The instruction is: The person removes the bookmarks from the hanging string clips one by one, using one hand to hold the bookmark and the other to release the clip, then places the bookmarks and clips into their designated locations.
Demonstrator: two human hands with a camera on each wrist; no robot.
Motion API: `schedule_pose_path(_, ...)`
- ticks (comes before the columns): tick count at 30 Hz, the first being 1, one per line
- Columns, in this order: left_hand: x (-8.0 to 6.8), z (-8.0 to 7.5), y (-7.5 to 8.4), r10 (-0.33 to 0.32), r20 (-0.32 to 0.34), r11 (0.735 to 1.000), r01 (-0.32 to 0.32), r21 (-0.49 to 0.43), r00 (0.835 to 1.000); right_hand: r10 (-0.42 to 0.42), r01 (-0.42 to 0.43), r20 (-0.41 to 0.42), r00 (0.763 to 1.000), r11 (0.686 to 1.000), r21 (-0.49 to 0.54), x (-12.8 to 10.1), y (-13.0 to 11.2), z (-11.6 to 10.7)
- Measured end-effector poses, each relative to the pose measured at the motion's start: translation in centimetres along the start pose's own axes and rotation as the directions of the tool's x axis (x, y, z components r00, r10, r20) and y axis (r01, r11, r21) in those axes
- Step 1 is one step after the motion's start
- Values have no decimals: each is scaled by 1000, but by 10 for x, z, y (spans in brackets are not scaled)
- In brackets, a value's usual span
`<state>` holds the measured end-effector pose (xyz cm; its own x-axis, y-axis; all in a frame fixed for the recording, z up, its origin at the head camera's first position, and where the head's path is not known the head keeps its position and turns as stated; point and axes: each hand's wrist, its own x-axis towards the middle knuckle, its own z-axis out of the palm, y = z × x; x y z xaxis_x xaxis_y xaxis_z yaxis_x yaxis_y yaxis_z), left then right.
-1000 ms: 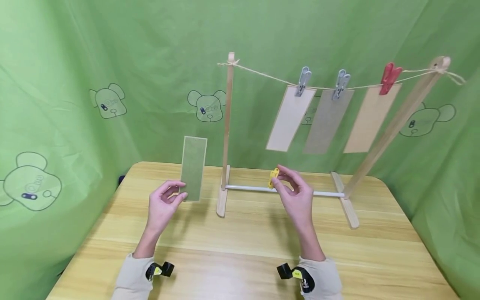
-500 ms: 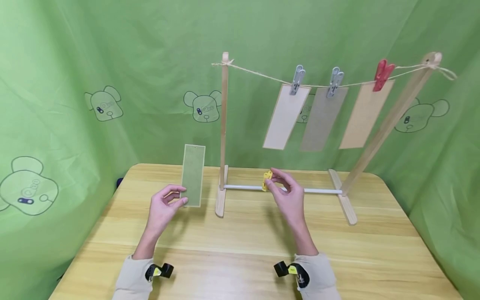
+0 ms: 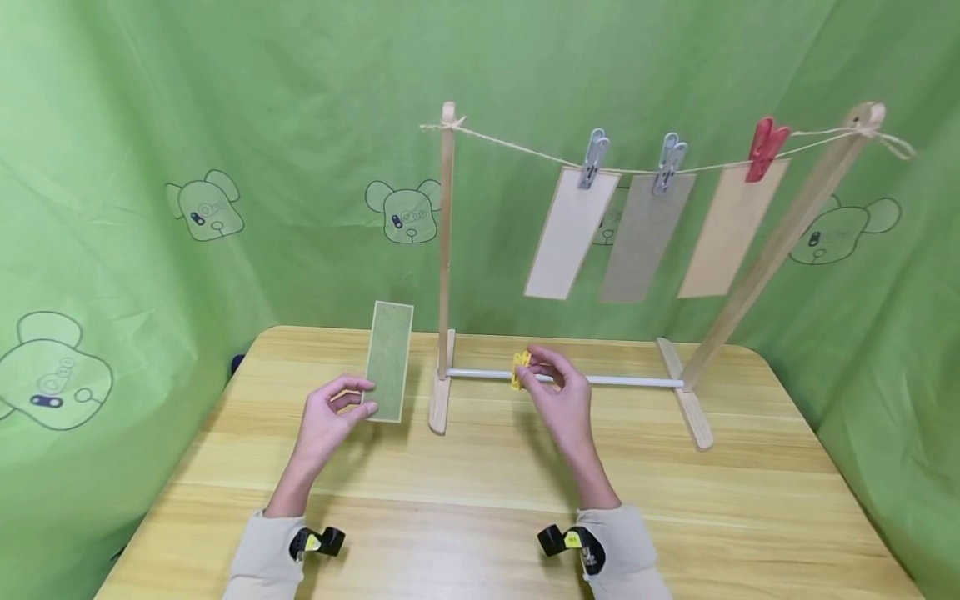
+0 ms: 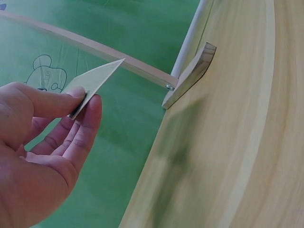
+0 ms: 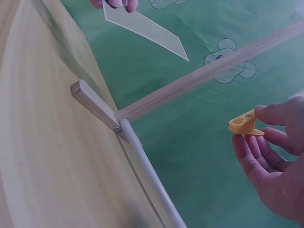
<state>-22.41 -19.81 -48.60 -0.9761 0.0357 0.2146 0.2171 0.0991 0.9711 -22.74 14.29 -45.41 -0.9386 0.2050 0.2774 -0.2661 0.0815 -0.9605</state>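
Between thumb and fingers my left hand [image 3: 332, 419] pinches a green card [image 3: 389, 362] with a pale border by its lower left edge. The card stands upright left of the rack's left post; the left wrist view shows the card [image 4: 97, 78] nearly edge-on. My right hand [image 3: 561, 402] pinches a small yellow clothespin [image 3: 521, 370] in front of the rack's white crossbar [image 3: 630, 382]. In the right wrist view the clothespin [image 5: 244, 123] lies between thumb and fingers. Card and clothespin are apart.
A string [image 3: 517, 150] spans the left post [image 3: 446, 250] and the right post [image 3: 787, 242]. Grey clothespins [image 3: 594, 158] hold a white card [image 3: 572, 237] and a grey card [image 3: 647, 242]; a red clothespin [image 3: 767, 150] holds a tan card [image 3: 733, 233]. The rack stands on a wooden table [image 3: 465, 483].
The right hand has moved left with the yellow clothespin, closer to the green card. The left hand has lowered the card slightly and shifted it a little right.
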Motion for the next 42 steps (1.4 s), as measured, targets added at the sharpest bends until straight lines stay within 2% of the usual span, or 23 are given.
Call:
schedule_pose_path(9,1,1,-2,-62,22,998,61,13,998,-14,14,-13,1000,1000,-14,-3,9,6)
schedule_pose_path(19,-12,-3,-11,-134,18,989,133,58,991,-16,16,-10,1000,997,-74,-6,16,13)
schedule_pose_path(28,-18,3,-15,-181,33,982,178,64,983,10,-9,4,1000,994,-113,-8,23,16)
schedule_pose_path(35,-19,6,-20,-203,25,975,200,95,979,32,-29,11,999,979,-201,-9,33,21)
schedule_pose_path(42,-19,12,-24,-247,43,968,245,47,968,54,-42,30,998,953,-301,-10,43,22)
